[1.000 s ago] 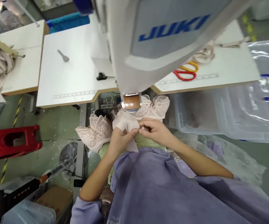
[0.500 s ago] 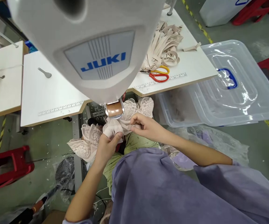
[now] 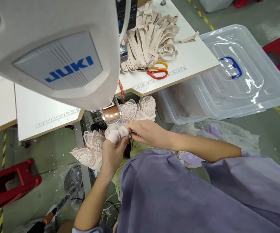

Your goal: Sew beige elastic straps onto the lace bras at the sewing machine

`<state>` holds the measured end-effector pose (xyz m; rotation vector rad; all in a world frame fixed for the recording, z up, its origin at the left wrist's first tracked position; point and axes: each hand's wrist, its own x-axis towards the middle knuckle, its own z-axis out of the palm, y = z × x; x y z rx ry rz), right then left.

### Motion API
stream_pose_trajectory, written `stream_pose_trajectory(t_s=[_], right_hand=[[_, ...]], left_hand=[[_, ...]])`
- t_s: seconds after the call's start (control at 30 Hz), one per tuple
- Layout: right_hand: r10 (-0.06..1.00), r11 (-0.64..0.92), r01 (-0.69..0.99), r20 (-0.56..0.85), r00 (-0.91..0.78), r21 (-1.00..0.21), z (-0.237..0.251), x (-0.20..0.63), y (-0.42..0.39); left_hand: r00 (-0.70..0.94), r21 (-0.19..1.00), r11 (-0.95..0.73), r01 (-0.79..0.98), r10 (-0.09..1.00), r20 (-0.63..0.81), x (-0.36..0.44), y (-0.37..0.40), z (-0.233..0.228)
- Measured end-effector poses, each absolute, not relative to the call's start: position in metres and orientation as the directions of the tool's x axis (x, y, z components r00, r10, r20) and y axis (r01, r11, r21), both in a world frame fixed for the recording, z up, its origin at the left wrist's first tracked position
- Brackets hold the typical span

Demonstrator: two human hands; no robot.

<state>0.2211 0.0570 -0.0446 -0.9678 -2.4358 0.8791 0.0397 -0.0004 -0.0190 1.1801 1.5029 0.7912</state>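
Note:
Pale pink lace bras (image 3: 129,111) lie bunched under the head of a JUKI sewing machine (image 3: 106,81), spreading to both sides of it. My left hand (image 3: 112,153) is closed on the smooth inner side of a bra cup, thumb on top. Close beside it, my right hand (image 3: 151,133) pinches the edge of the same bra, its fingertips partly hidden. A metal-framed brown guard (image 3: 112,113) on the machine sits just above the fabric. More lace cups (image 3: 87,153) hang at the left of my left hand.
On the white table (image 3: 198,61) lie a heap of beige strips (image 3: 149,42) and scissors (image 3: 157,74) with red and yellow handles. At the right stands a clear plastic box with a lid (image 3: 247,81). A red stool (image 3: 11,184) stands on the floor at left.
My right hand has moved left, closer to my left hand, and the strip it held no longer shows. The camera view has shifted, revealing more of the beige strips.

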Motion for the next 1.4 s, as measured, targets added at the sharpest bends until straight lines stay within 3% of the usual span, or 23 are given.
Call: stream_pose_trajectory(t_s=[0.2,0.33,0.47,0.6,0.73,0.93,1.2,1.4], right_hand=[[0.725,0.365,0.473,-0.074,-0.685,-0.802,-0.038,0.227,0.077],[0.696,0.118,0.382,-0.198,-0.690,-0.916,-0.036,0.229,0.087],[0.719,-0.082,0.344,-0.294,-0.630,-0.936,-0.036,0.227,0.084],[0.771,-0.036,0.328,-0.235,-0.592,-0.944,-0.037,0.225,0.079],[0.797,0.040,0.330,-0.169,-0.580,-0.943,-0.038,0.223,0.079],[0.699,-0.216,0.247,-0.326,-0.637,-0.945,-0.039,0.223,0.082],[0.653,-0.375,0.147,-0.373,-0.659,-0.915,-0.037,0.222,0.079],[0.735,-0.225,0.216,-0.311,-0.603,-0.950,-0.030,0.217,0.076]], left_hand=[[0.011,0.918,0.272,0.289,0.958,-0.287,0.037,0.008,-0.017],[0.017,0.920,0.265,0.289,0.959,-0.282,0.035,0.010,-0.012],[0.018,0.924,0.296,0.242,0.951,-0.309,0.032,0.012,-0.014],[-0.024,0.922,0.347,0.170,0.937,-0.348,0.030,0.010,-0.018],[-0.029,0.910,0.356,0.212,0.933,-0.358,0.033,0.006,-0.017],[-0.034,0.925,0.316,0.212,0.948,-0.316,0.037,0.008,-0.013],[-0.019,0.918,0.385,-0.094,0.921,-0.388,0.033,0.013,-0.032],[-0.109,0.914,0.325,-0.242,0.927,-0.358,0.043,0.014,-0.038]])
